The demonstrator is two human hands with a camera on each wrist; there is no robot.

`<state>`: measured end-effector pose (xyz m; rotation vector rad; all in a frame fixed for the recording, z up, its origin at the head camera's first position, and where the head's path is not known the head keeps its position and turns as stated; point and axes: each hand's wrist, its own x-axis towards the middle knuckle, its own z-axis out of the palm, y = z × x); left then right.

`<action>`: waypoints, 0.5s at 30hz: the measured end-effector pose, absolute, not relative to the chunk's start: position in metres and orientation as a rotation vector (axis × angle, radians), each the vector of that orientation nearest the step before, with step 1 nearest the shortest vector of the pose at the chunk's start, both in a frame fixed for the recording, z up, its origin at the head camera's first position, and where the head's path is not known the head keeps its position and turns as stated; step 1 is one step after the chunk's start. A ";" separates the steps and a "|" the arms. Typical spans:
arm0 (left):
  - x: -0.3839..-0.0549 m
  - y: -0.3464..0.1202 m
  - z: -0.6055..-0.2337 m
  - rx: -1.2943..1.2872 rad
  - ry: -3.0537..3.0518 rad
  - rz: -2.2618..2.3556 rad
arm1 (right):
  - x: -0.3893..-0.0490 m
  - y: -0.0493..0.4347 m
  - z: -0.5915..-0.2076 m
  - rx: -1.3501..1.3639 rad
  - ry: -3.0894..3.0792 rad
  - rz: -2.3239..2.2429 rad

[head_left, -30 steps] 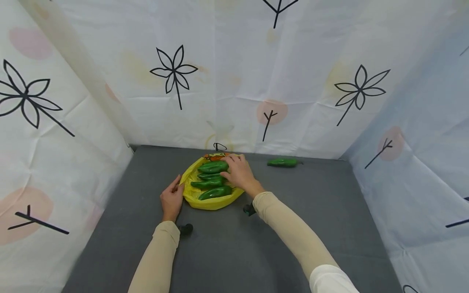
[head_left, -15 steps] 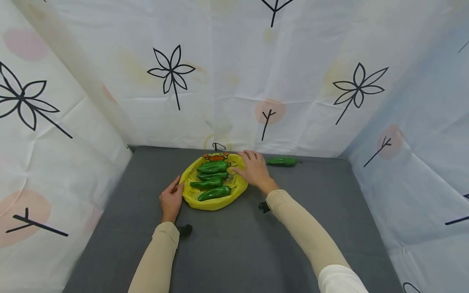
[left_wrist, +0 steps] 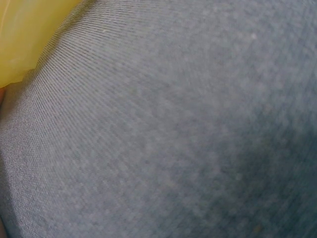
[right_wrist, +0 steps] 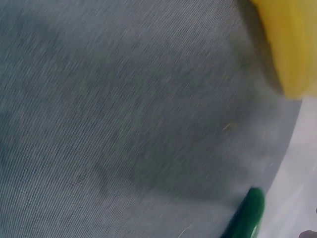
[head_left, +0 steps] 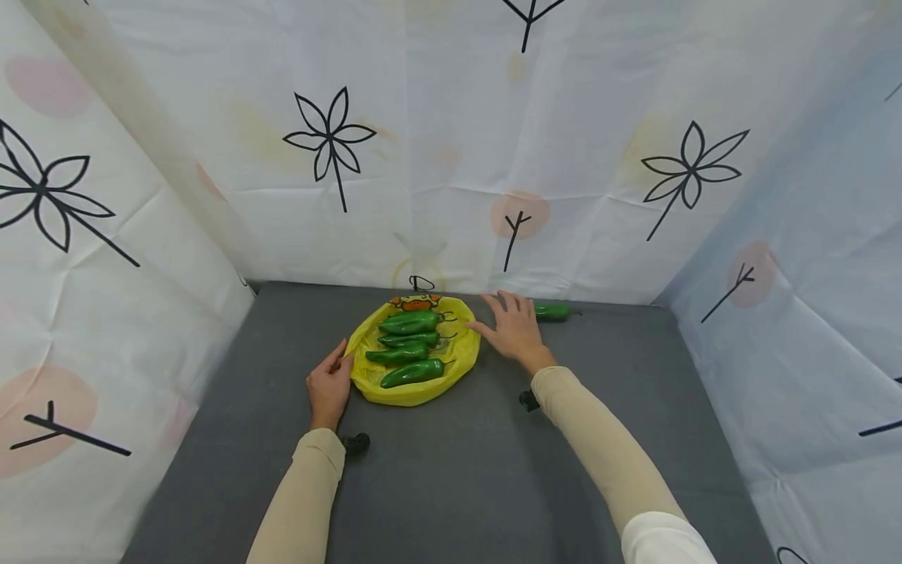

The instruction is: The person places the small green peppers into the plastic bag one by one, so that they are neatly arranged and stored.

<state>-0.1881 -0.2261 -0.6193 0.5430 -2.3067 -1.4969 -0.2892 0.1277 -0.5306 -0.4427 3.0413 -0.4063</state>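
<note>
A yellow plastic bag with a rolled-down rim lies spread on the grey table. Inside it, several green chili peppers lie side by side, stems to the right. My left hand pinches the bag's left rim; the left wrist view shows mostly cloth and a corner of the yellow bag. Just right of the bag is my right hand, fingers spread and holding nothing. Beyond its fingers a loose green chili pepper lies on the table, partly hidden by the hand. The right wrist view catches this pepper's tip.
Grey cloth covers the table. A white patterned curtain hangs along its back edge, with more such cloth at both sides. Black wrist cameras sit under the sleeves.
My right hand has drawn off the peppers in the bag and moved right, past the rim toward the loose pepper. The left hand has stayed at the bag's left rim.
</note>
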 end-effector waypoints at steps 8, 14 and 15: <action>-0.188 -0.226 -0.619 0.567 -2.303 -1.510 | -0.294 0.157 -0.541 -0.361 3.047 -0.369; -0.189 -0.226 -0.620 0.576 -2.318 -1.501 | -0.299 0.182 -0.546 -0.334 3.053 -0.328; -0.189 -0.227 -0.620 0.573 -2.313 -1.503 | -0.301 0.185 -0.547 -0.324 3.053 -0.331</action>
